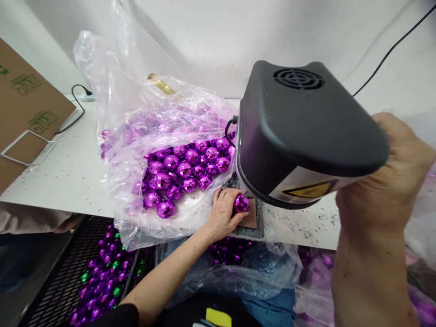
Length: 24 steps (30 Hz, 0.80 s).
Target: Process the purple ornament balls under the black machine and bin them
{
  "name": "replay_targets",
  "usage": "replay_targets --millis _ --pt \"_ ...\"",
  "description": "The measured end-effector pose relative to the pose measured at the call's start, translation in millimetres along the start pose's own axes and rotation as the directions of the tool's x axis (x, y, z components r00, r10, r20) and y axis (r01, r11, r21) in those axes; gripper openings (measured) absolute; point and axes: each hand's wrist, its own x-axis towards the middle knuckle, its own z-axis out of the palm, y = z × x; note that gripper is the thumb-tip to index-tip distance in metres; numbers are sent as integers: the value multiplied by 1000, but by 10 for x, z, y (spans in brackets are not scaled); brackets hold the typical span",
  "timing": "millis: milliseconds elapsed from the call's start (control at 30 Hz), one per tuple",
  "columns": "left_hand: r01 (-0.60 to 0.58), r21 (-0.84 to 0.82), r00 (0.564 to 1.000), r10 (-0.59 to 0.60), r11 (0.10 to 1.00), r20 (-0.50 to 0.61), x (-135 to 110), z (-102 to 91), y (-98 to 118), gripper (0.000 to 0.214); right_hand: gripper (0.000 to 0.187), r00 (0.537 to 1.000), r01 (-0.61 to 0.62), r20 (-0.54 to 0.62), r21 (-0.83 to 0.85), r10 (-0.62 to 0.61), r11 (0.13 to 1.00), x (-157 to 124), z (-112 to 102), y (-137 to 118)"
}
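Observation:
My left hand [226, 210] has its thumb and fingers around a shiny purple mirrored ball [241, 203] on a brown pad [251, 215]. Under that pad lies a dark grey base plate [259, 222]. Above it looms a black machine housing [306, 122] with a round vent on top and a yellow warning label [308, 189]. Against the right end of this housing my right hand [397, 168] is closed; the housing hides its fingertips and whatever they grip. Just left of my left hand, many purple balls [184, 169] spill from a clear plastic bag [126, 181].
A cardboard box [27, 104] and a white wire stand [25, 161] are at the left. Below the table, a black crate [57, 268] contains purple and a few green balls. Dark specks dot the white tabletop [303, 227]. A black cable [391, 50] runs along the wall.

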Motion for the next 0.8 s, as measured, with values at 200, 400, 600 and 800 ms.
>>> replay_targets --millis 200,400,600,800 --pt "13 -18 998 -12 1000 62 -1 -5 -3 41 27 987 150 -21 -206 -158 967 -268 -123 -97" --pt "16 -43 996 -12 999 83 -11 13 -13 36 12 957 281 2 -256 -290 925 -810 -246 -57" --pt "23 -59 996 -18 998 82 -7 4 -7 38 7 975 221 30 -268 -221 938 -1172 -248 94" --pt "44 -83 991 -32 996 132 9 -51 18 33 19 964 261 146 -366 -222 893 -1223 -252 140"
